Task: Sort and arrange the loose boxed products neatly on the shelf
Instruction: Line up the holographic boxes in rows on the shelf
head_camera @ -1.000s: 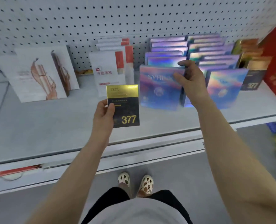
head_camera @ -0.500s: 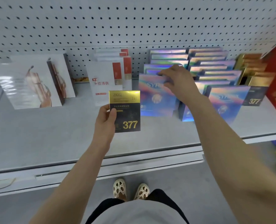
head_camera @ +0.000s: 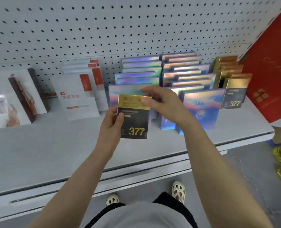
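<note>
Head view: both hands, left hand (head_camera: 111, 125) and right hand (head_camera: 162, 102), on black-and-gold box (head_camera: 134, 119).

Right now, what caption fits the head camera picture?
Both hands hold a black-and-gold cardboard "377" box before a white metal shelf.

You hold 1 black-gold box (head_camera: 134, 116) between 2 hands; right of your fingers approx. 2 rows holographic boxes (head_camera: 200, 102), exact nr. unclear.
</note>
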`<state>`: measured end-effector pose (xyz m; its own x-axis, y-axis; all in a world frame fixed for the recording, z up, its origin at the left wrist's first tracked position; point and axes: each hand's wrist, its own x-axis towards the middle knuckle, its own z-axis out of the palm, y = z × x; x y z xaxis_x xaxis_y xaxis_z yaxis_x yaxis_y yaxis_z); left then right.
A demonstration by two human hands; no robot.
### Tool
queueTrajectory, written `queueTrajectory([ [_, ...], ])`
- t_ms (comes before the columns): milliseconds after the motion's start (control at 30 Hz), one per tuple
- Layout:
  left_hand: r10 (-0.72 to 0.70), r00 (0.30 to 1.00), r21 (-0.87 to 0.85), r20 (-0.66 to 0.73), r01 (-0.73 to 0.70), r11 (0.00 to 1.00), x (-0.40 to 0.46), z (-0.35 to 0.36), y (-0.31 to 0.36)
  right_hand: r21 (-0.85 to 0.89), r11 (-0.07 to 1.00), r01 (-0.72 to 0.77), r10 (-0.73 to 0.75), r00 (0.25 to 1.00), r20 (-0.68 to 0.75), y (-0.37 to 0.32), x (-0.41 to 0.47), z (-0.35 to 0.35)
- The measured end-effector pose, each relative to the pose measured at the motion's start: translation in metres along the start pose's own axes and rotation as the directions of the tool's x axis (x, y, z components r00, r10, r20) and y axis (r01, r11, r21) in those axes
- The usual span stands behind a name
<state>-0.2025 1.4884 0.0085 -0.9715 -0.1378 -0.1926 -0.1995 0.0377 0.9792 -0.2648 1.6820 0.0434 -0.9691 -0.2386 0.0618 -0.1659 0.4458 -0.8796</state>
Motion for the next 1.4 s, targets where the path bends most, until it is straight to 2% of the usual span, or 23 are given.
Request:
queueTrajectory([
  [200, 0.174, 0.984, -0.010, 0.030, -0.174, 0.985, -0.015, 0.132, 0.013, 0.178, 0.984, -0.004, 0.001, 1.000, 0.018, 0.048, -0.028, -0.125],
  [333, 0.300, 0.953, 0.066, 0.043, -0.303, 0.951, -0.037, 0.220, 0.018, 0.220, 0.974, 0.054, -0.030, 0.993, -0.112, 0.079, -0.046, -0.235],
  [433, 0.342, 0.934, 0.087, 0.102, -0.351, 0.932, -0.046, 0.279, 0.015, 0.207, 0.974, 0.088, -0.045, 0.978, -0.206, 0.103, -0.055, -0.298],
  [533, 0.313, 0.933, 0.153, 0.175, -0.340, 0.928, -0.047, 0.331, 0.003, 0.071, 0.997, -0.022, 0.039, 0.969, -0.243, 0.141, -0.062, -0.337],
  [600, 0.302, 0.929, 0.251, 0.215, -0.351, 0.902, -0.041, 0.361, -0.006, -0.048, 0.991, -0.123, 0.110, 0.969, -0.219, 0.168, -0.064, -0.348],
  [667, 0.295, 0.919, 0.396, 0.262, -0.381, 0.836, -0.029, 0.385, -0.016, -0.141, 0.973, -0.183, 0.154, 0.969, -0.191, 0.189, -0.063, -0.350],
  [767, 0.273, 0.929, 0.572, 0.248, -0.368, 0.733, -0.008, 0.407, -0.028, -0.277, 0.945, -0.175, 0.130, 0.976, -0.176, 0.205, -0.058, -0.345],
  [833, 0.239, 0.951, 0.641, 0.195, -0.309, 0.703, 0.002, 0.416, -0.031, -0.383, 0.914, -0.136, 0.083, 0.985, -0.153, 0.210, -0.053, -0.342],
  [933, 0.200, 0.965, 0.662, 0.170, -0.262, 0.702, 0.011, 0.425, -0.034, -0.494, 0.864, -0.098, 0.055, 0.993, -0.100, 0.217, -0.048, -0.337],
  [1000, 0.198, 0.965, 0.651, 0.173, -0.263, 0.712, 0.014, 0.429, -0.034, -0.554, 0.828, -0.082, 0.021, 0.993, -0.117, 0.220, -0.045, -0.335],
  [1400, 0.182, 0.964, 0.664, 0.194, -0.265, 0.699, 0.010, 0.420, -0.029, -0.750, 0.661, -0.012, -0.143, 0.979, -0.142, 0.217, -0.049, -0.329],
])
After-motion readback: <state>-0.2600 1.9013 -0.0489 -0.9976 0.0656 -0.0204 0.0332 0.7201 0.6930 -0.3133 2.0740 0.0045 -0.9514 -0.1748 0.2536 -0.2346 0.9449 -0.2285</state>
